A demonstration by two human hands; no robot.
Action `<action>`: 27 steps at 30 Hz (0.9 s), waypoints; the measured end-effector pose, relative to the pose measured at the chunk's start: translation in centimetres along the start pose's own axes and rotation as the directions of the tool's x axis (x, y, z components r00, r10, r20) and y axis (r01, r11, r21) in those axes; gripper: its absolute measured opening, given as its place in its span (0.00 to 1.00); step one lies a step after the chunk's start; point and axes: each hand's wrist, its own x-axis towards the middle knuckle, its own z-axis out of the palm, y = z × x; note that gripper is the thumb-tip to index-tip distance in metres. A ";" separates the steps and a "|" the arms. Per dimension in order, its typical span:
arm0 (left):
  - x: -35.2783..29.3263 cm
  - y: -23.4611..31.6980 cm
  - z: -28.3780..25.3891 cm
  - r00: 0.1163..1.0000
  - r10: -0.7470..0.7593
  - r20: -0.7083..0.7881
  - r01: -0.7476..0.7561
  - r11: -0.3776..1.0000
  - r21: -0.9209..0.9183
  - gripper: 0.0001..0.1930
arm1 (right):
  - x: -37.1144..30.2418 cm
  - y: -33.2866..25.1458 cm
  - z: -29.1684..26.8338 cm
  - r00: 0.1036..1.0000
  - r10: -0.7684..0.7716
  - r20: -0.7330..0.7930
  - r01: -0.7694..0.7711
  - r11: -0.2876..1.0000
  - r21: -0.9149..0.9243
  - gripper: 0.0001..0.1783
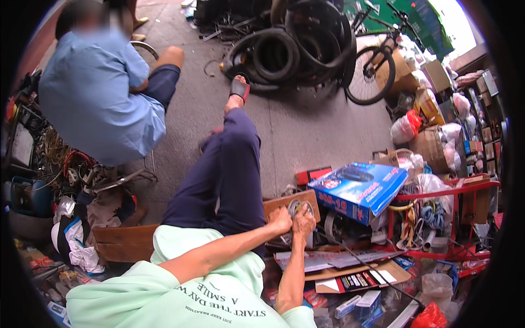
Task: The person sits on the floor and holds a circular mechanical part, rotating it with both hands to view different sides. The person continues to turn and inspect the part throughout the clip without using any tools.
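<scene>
My two hands meet on one small round metal part (299,208), shiny and ringed, which sits on a wooden board (284,203) just past my right knee. My left hand (281,220) is curled in a loose fist against its left edge, and my right hand (303,223) grips it from below with fingers closed around the rim (how tightly I cannot tell). Just right of the board lies one blue cardboard box (361,188), tilted, resting on a red metal rack (448,218) full of cables. Below my forearms lie flat cartons and a few small packets (355,281). My one stretched leg (232,164) ends in a sandal (239,88). Beyond it lies a heap of black tyres (290,49), at least four, with one bicycle (377,60) beside them. One other person in a blue shirt (98,93) sits to my left.
</scene>
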 end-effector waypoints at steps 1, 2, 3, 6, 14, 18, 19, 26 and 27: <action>0.0 0.0 0.1 1.000 0.016 0.002 -0.016 1.000 -0.010 0.18 | -0.1 0.5 0.2 0.998 -0.036 -0.056 0.035 0.999 -0.017 0.32; 0.0 0.1 0.2 1.000 0.005 -0.002 -0.005 1.000 -0.020 0.18 | 0.0 0.5 0.1 0.999 -0.023 -0.037 0.024 1.000 0.009 0.32; -0.4 0.2 0.8 1.000 0.004 0.026 -0.004 1.000 -0.017 0.17 | -0.4 1.3 -0.5 1.000 0.020 -0.024 -0.019 1.000 0.017 0.32; -1.2 0.2 -0.2 0.999 0.009 0.044 -0.007 0.999 -0.039 0.18 | -0.5 0.8 -0.9 0.998 0.056 0.018 -0.056 0.998 0.003 0.31; 2.6 -3.0 -1.8 0.954 -0.132 0.270 0.220 0.920 -0.324 0.41 | -0.7 -3.0 0.1 0.999 -0.031 -0.036 0.027 0.993 -0.111 0.28; 3.0 -0.8 -3.3 0.973 -0.139 0.185 0.189 0.938 -0.292 0.52 | -0.2 -3.8 1.4 0.969 0.218 -0.117 -0.233 0.964 -0.131 0.29; 3.0 -0.3 -3.6 0.969 -0.119 0.215 0.197 0.900 -0.389 0.52 | -0.2 -3.9 1.6 0.967 0.216 -0.132 -0.233 0.964 -0.130 0.29; 3.6 0.1 -4.6 0.980 -0.062 0.191 0.150 0.859 -0.489 0.45 | 1.0 -3.9 1.8 0.971 0.236 -0.040 -0.237 0.971 -0.031 0.30; 4.1 -0.6 -3.6 0.989 -0.040 0.140 0.103 0.871 -0.481 0.42 | 0.9 -3.4 1.9 0.968 0.252 -0.011 -0.252 0.967 -0.035 0.31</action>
